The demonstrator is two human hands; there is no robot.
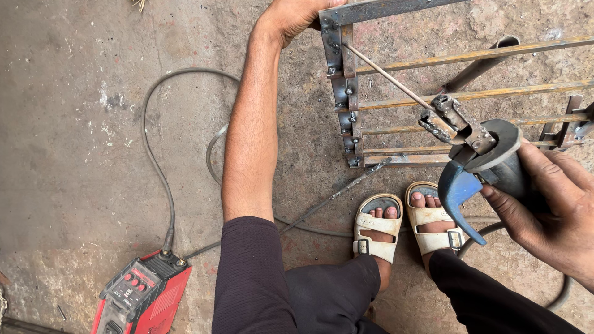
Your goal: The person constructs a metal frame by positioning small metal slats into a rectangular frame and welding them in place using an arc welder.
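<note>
Concrete floor (93, 124); rusty barred steel frame (346, 93), blue-handled electrode holder (476, 167) gripping rod (387, 77)

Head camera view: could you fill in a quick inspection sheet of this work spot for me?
Surface: rough, stained concrete floor.
Job's things: rusty metal frame of welded bars; electrode holder with a welding rod clamped in it, the tip at the frame's corner.
Clutter: a loose rod lying on the floor by the sandals.
Hands: left hand grips the frame's top corner; right hand holds the electrode holder.
Cables: grey cable curving from the red welding machine across the floor.
Surroundings: nothing seen beyond the floor.
</note>
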